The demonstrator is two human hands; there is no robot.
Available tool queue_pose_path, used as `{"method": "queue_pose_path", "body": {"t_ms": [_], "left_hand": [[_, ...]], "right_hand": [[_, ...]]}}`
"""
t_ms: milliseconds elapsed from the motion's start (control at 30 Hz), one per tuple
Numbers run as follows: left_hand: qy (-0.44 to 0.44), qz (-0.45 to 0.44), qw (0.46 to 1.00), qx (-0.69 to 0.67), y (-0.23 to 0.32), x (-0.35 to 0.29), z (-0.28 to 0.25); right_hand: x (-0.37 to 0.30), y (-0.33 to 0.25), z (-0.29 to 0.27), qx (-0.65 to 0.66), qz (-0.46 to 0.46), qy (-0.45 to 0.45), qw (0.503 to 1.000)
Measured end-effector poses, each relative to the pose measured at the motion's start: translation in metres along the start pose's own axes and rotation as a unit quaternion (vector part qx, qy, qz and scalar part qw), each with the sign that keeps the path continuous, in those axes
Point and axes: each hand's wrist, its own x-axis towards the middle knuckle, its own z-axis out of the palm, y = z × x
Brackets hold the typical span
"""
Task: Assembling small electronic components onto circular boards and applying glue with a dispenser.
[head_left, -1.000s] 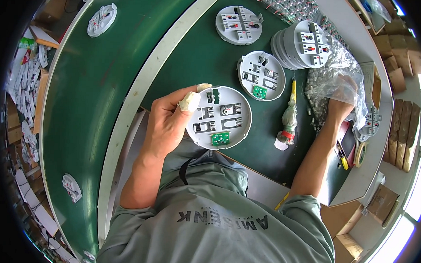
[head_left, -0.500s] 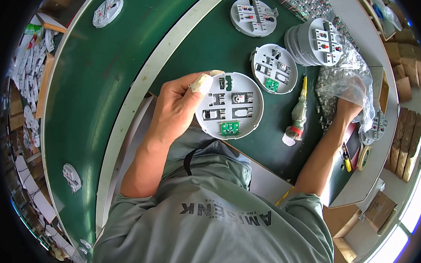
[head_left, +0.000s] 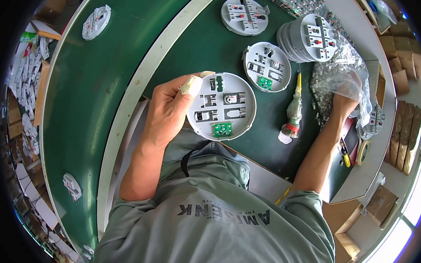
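My left hand (head_left: 167, 109) grips the left rim of a round white plastic housing (head_left: 221, 114), thumb on top with pale tape round it. The housing's inner side faces up, showing metal clips, slots and a small green circuit board (head_left: 222, 129) at its near edge. Over at the right, my right hand (head_left: 345, 92) reaches into a clear plastic bag (head_left: 339, 66) of small silvery parts. Its fingers are blurred behind the plastic, so what they hold is hidden. A similar housing (head_left: 267, 67) with a green board lies between the two hands, farther off.
A stack of housings (head_left: 301, 39) and a single housing (head_left: 244, 17) stand at the back. A wrapped screwdriver-like tool (head_left: 293, 113) lies before the bag. Tape roll (head_left: 363, 152) and yellow-handled tool (head_left: 344, 154) lie at right. The green belt (head_left: 100, 104) at left carries housings.
The housings on the green belt have moved nearer to me. The whole view has shifted slightly. My left hand still holds the housing, and my right hand stays in the bag.
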Motion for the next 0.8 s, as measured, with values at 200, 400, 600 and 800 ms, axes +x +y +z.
{"method": "queue_pose_path", "body": {"t_ms": [200, 400, 600, 800], "left_hand": [[0.014, 0.003, 0.999, -0.029, -0.0026, 0.0002, 0.0006], [0.004, 0.011, 1.0, -0.025, -0.0032, -0.0009, -0.0005], [-0.007, 0.013, 1.0, -0.018, -0.0046, 0.0001, -0.0014], [-0.003, 0.01, 1.0, -0.016, -0.0011, 0.0011, -0.0034]], "right_hand": [[-0.0013, -0.0095, -0.0015, 0.028, -0.012, 0.008, 0.999], [-0.0024, -0.009, -0.002, 0.015, -0.026, 0.021, 0.999], [-0.0035, -0.0099, -0.0037, 0.024, -0.015, 0.017, 0.999], [0.0, -0.0044, -0.0002, 0.011, -0.018, 0.008, 1.0]]}}
